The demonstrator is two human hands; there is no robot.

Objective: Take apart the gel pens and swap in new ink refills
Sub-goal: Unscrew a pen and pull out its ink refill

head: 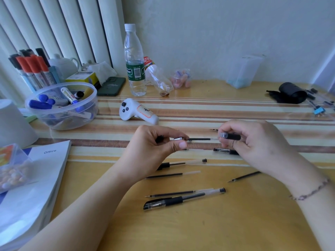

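Note:
My left hand (pixel 159 142) pinches the metal tip end of an ink refill (pixel 198 139), held level above the table. My right hand (pixel 253 140) grips a clear pen barrel with a black grip (pixel 231 136); the refill's far end sits at the barrel's mouth. Under my hands lie several gel pen parts: a capped barrel piece (pixel 224 151), a pen without cap (pixel 181 163), loose refills (pixel 172 175) (pixel 244 176) (pixel 174 193), and a whole capped pen (pixel 181 199).
A white handheld controller (pixel 139 112) lies behind my hands. A clear bowl of markers (pixel 61 104), a marker stand (pixel 34 69), a water bottle (pixel 135 60), a book (pixel 30 187) and a box of pins (pixel 12 167) stand at the left. A black pouch (pixel 290 92) lies far right.

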